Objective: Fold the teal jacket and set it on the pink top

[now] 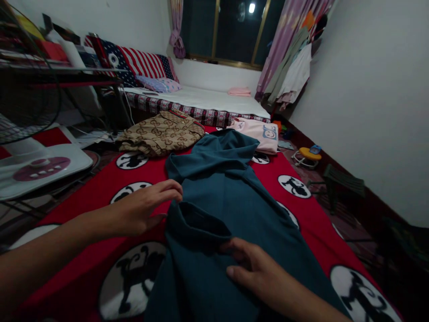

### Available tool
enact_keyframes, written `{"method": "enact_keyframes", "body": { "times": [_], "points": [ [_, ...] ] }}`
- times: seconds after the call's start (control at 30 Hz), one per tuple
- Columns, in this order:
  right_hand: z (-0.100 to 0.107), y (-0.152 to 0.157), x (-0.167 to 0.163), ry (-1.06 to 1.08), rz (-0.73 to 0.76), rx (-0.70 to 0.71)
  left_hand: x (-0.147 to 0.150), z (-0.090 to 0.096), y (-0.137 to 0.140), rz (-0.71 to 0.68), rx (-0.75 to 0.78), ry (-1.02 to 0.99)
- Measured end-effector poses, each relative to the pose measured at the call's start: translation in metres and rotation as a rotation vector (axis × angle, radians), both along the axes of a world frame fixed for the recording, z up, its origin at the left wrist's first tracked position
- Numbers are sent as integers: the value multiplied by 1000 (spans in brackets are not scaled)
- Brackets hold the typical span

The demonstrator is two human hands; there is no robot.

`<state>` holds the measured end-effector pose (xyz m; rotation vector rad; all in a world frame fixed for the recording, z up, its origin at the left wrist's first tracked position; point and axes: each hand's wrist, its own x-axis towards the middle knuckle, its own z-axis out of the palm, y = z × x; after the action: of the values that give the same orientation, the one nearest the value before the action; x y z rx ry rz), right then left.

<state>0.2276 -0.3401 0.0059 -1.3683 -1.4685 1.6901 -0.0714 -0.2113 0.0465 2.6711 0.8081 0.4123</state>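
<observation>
- Your left hand [140, 210] hovers open, fingers stretched toward the right, its fingertips [176, 191] just at the left edge of the dark teal garment [228, 197]; it grips nothing.
- Beyond that hand and a little further from you lies a tan folded garment [161, 133] printed all over with a repeating interlocked-letter monogram; the letters are too small to read for certain.
- The teal garment lies straight ahead between your two hands, on the red blanket [100, 197] with round black-and-white cartoon figures. Its long axis runs away from you, from your forearms toward the low bed [201, 100].
- A raised fold or collar edge [197, 219] of the teal cloth sits just between the hands, nearer your right one.
- Your right hand [258, 268] rests flat and open on the teal cloth, fingers spread and pointing left toward that fold; it presses rather than pinches, as far as I can tell. This hand is the nearer one, already touching the garment.
- Past the right hand, at the garment's far end, lies a pink top [261, 132] with a blue smiling-face print; no writing on it is legible.
</observation>
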Motion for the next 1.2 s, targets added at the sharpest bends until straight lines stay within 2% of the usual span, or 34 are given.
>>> {"method": "enact_keyframes", "body": {
  "times": [0.13,0.27,0.33,0.47,0.53,0.6,0.7,0.73,0.77,0.83,0.87,0.93,1.0,1.03,1.1,1.2],
  "points": [
    [1,12,5,41,-56,-11,-4,21,-27,47,-103,4],
    [1,21,4,72,4,2,-6,23,-50,-105,-255,137],
    [1,24,2,87,17,5,-3,14,-60,-145,-218,165],
    [2,24,-2,115,-14,38,9,-12,-69,-146,28,192],
    [5,20,-4,97,14,61,14,-16,-70,-163,62,233],
    [8,14,-5,35,123,69,18,-7,-67,-199,-24,245],
    [15,7,-1,-130,318,70,24,24,-52,-299,-341,160],
    [17,6,3,-179,342,70,27,34,-44,-321,-431,108],
    [19,7,8,-231,323,91,32,41,-34,-325,-481,52],
    [23,12,24,-373,191,230,45,45,-10,-285,-437,-47],
    [23,16,34,-477,92,344,53,41,3,-249,-363,-74],
    [22,21,59,-737,-122,582,70,19,30,-165,-187,-70],
    [17,21,88,-961,-281,680,86,-12,51,-16,-66,18],
    [13,18,102,-1037,-333,664,93,-28,58,46,-40,80],
    [5,7,125,-1111,-367,540,103,-52,67,121,-7,156],
    [-11,-12,146,-1138,-352,324,110,-63,71,142,47,117]
  ]
}}
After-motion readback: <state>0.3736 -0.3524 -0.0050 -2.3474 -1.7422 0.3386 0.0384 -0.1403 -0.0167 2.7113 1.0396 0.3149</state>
